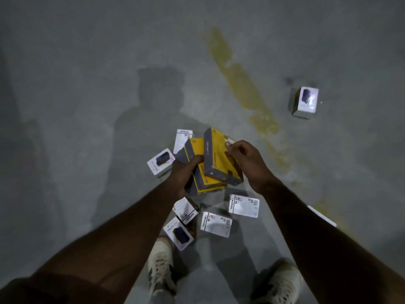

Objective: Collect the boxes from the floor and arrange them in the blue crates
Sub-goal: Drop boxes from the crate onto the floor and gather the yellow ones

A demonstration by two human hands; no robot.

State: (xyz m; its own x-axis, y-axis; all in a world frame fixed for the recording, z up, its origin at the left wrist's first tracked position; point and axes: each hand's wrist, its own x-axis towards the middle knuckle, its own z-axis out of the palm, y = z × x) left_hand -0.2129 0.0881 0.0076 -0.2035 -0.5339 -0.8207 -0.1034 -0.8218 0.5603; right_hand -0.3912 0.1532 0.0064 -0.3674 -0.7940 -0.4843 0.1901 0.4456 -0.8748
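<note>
Several yellow-and-grey boxes fill your two hands, above white boxes scattered on the floor

Head view: your left hand curls its fingers under the fanned stack, hiding its lower edge; your right hand pinches the top box at its far corner. White boxes lie around your shoes, one partly covered by your left wrist. One white box stands apart beyond the yellow line, print blurred

My one view, head-mounted, looks steeply down at the floor (arms and shoes near, boxes underneath).
</note>
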